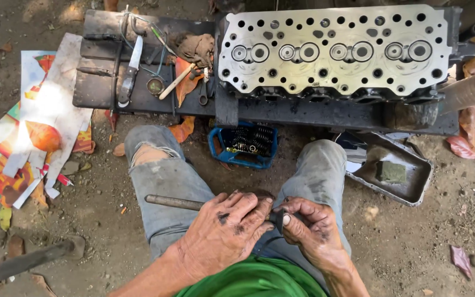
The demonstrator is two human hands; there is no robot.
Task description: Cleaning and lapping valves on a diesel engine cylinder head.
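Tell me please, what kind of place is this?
Probably an outdoor, makeshift engine repair spot. An engine cylinder head lies on a dark plank over bare dirt ground, with a blue tray of valve springs below it and greasy hands working a metal rod.

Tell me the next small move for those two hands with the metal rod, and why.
Probably turn the metal rod slightly between the fingers, keeping both grips. The left hand wraps the rod near its end and the right hand pinches a small dark piece at its tip, held over the lap. Both hands meet at that tip, so the work seems to be there.
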